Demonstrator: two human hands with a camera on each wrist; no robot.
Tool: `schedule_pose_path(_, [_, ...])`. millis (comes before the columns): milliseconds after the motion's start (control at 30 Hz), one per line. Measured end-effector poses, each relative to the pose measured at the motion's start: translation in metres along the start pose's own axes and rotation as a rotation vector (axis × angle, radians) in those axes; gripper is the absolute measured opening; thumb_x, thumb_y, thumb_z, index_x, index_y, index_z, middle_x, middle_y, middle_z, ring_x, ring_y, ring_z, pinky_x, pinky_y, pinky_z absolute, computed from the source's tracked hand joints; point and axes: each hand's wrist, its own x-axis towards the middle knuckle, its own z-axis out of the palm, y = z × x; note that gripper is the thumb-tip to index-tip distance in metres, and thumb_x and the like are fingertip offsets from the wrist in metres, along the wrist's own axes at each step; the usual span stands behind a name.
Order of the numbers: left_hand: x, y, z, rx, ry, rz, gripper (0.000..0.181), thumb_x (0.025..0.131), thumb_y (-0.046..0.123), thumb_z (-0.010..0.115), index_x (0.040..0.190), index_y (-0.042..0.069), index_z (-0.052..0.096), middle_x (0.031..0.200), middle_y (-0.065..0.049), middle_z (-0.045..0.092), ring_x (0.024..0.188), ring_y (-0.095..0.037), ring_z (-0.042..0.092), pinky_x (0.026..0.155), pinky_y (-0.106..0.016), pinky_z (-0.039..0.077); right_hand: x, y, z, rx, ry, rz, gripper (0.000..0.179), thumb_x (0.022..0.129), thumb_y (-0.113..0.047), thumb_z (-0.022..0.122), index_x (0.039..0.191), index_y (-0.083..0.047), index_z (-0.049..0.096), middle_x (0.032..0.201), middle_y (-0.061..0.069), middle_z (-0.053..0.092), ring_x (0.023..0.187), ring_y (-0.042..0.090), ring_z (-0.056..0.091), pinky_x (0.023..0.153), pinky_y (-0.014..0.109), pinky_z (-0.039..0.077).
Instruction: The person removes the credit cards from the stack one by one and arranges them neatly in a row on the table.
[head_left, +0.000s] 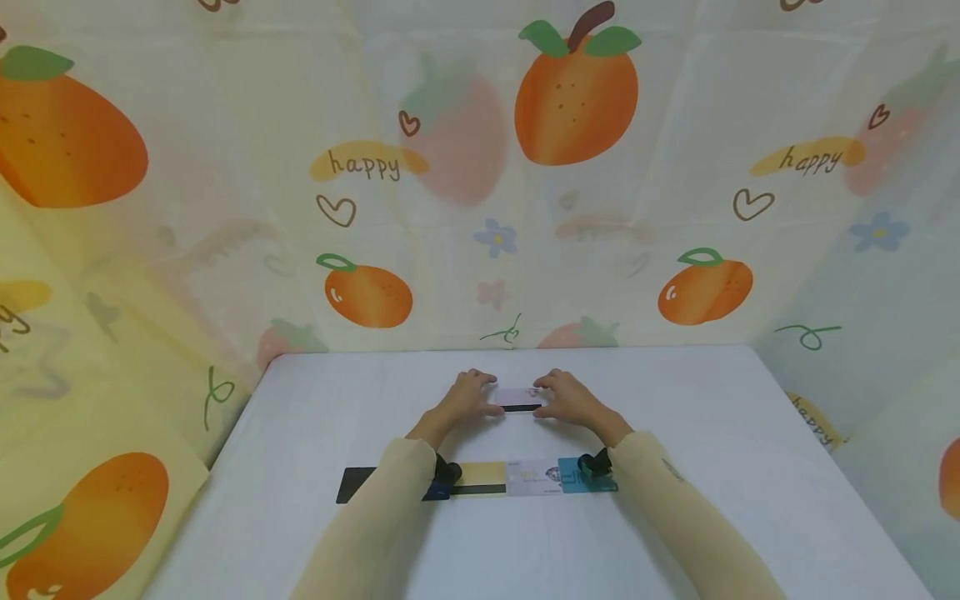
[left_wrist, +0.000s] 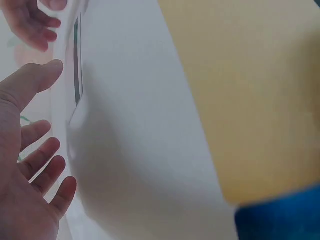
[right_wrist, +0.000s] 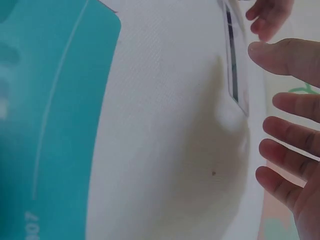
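A pale card with a black stripe along its near edge lies on the white table, between both hands. My left hand is at its left side, fingers spread and thumb by the striped edge. On the other side my right hand mirrors it, fingers apart and slightly bent. Each wrist view shows the fingers loose with nothing gripped, and the card lying just past the thumb.
Nearer me runs a row of cards: black, dark blue, yellow with a dark stripe, pale grey and teal. My forearms pass over parts of it. A fruit-printed curtain stands behind the table.
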Motion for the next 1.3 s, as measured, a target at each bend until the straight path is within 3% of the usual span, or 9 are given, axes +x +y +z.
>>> schedule_pose_path(200, [0.003,0.007,0.006,0.025,0.013,0.032,0.066,0.076,0.034,0.081,0.132,0.008,0.058,0.134,-0.017,0.054,0.124,-0.034,0.046,0.105,-0.049,0.040,0.011,-0.002,0.004,-0.058,-0.029,0.010,0.050,0.080,-0.023,0.078,0.124,-0.004,0.063,0.121,0.014,0.060,0.113,0.029,0.053,0.104,0.046,0.043])
schedule_pose_path(333, [0.004,0.010,0.009,0.082,0.006,0.011,0.065,0.075,0.031,0.082,0.131,0.007,0.059,0.131,-0.016,0.055,0.122,-0.033,0.047,0.105,-0.048,0.040,0.017,-0.002,0.006,-0.083,-0.034,-0.034,0.050,0.077,-0.020,0.080,0.120,-0.001,0.064,0.118,0.015,0.062,0.110,0.031,0.055,0.101,0.046,0.044])
schedule_pose_path(467, [0.003,0.012,0.010,0.101,0.003,-0.008,0.061,0.074,0.028,0.082,0.127,0.006,0.061,0.128,-0.015,0.056,0.119,-0.032,0.047,0.104,-0.048,0.041,0.022,-0.001,0.009,-0.108,-0.048,-0.020,0.049,0.075,-0.017,0.081,0.119,-0.001,0.065,0.118,0.014,0.062,0.110,0.031,0.055,0.101,0.045,0.044])
schedule_pose_path(900, [0.005,0.014,0.012,0.152,-0.012,0.025,0.056,0.077,0.027,0.080,0.127,0.008,0.063,0.126,-0.011,0.058,0.116,-0.029,0.048,0.101,-0.045,0.042,0.027,-0.006,0.004,-0.158,-0.109,-0.009,0.045,0.075,-0.015,0.081,0.117,-0.003,0.067,0.107,0.007,0.062,0.098,0.024,0.054,0.095,0.041,0.045])
schedule_pose_path(1300, [0.001,0.011,0.011,0.142,-0.013,0.049,0.053,0.076,0.032,0.081,0.120,0.007,0.066,0.117,-0.010,0.060,0.104,-0.023,0.048,0.091,-0.040,0.044,0.026,-0.007,0.004,-0.095,-0.154,0.033,0.050,0.078,-0.017,0.080,0.124,-0.006,0.065,0.118,0.008,0.058,0.108,0.024,0.052,0.101,0.041,0.043])
